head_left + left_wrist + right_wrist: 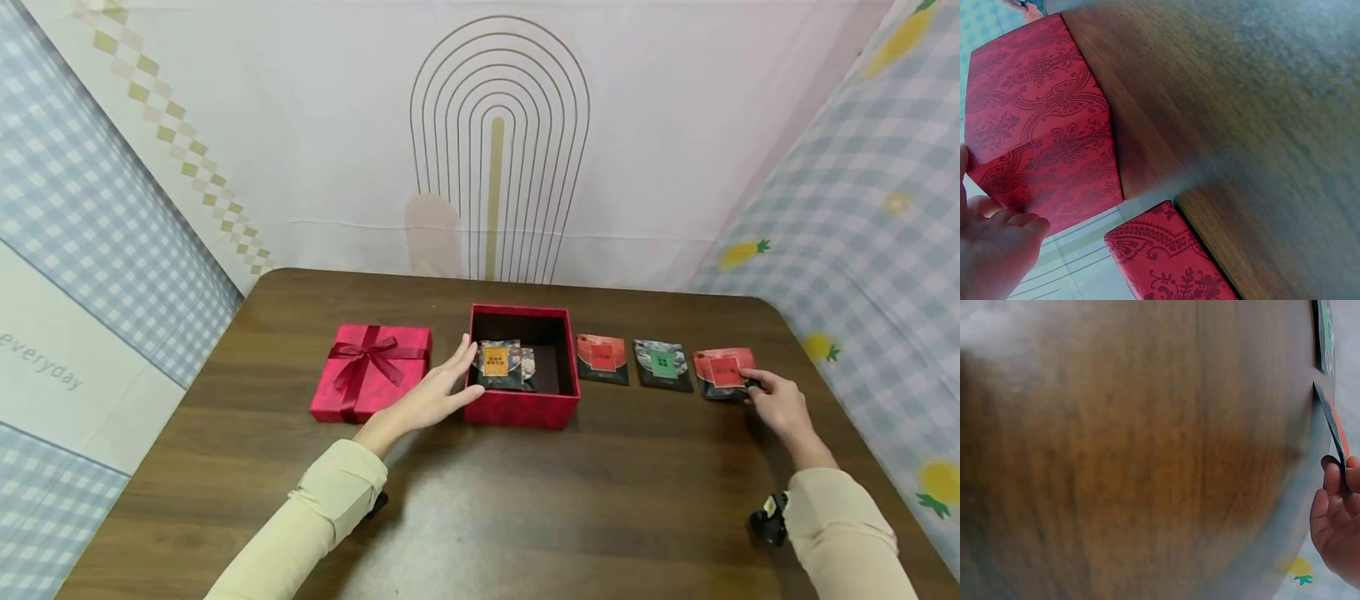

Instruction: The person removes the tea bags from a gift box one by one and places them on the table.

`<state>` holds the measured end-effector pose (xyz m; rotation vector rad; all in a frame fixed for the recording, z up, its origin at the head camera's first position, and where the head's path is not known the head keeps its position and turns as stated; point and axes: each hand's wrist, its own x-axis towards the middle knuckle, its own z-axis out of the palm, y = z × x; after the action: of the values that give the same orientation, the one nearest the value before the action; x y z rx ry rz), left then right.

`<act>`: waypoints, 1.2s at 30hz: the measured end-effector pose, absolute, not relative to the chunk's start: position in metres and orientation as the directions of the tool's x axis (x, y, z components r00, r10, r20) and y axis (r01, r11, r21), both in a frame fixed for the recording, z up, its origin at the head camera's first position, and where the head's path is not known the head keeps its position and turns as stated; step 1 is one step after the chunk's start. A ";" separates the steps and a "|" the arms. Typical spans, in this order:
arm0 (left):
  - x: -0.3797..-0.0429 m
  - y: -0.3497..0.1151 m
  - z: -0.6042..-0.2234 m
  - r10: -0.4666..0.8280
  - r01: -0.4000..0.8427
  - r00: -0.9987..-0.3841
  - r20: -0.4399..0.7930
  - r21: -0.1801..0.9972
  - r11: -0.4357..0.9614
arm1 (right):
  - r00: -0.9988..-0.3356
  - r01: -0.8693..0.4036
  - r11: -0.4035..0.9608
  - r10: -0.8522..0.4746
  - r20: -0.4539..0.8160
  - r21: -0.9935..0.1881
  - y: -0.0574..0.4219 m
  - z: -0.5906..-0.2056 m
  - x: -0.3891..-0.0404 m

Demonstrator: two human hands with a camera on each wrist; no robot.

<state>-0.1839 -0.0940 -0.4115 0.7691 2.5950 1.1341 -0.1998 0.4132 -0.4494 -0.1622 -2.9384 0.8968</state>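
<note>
Pinching the rightmost packet (722,372) is the right grip (782,406).

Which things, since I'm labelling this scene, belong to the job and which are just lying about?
Likely in the job:
rightmost packet, in the right hand
green-labelled packet
red packet beside the open box
packets inside
ribboned lid

Incidental, it seems:
table
checked cloth
pale backdrop

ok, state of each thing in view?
Gift box: open
Lid: off, on table left of box
Bow: tied, on lid
Orange-labelled packet: in box, overlapping another packet
Left red packet: flat on table
Green-labelled packet: flat on table
Right red packet: pinched by right hand
Left hand: fingers extended, at box's left side
Right hand: holding that packet
</note>
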 end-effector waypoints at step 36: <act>-0.185 -0.094 -0.414 0.534 0.377 -0.845 0.022 0.733 0.566 | -0.996 0.065 0.863 0.087 0.021 -0.501 0.410 -0.451 -0.207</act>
<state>-0.1850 -0.0944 -0.4143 0.7654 2.5964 1.1424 -0.2072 0.4099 -0.4514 -0.1218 -2.9908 0.8027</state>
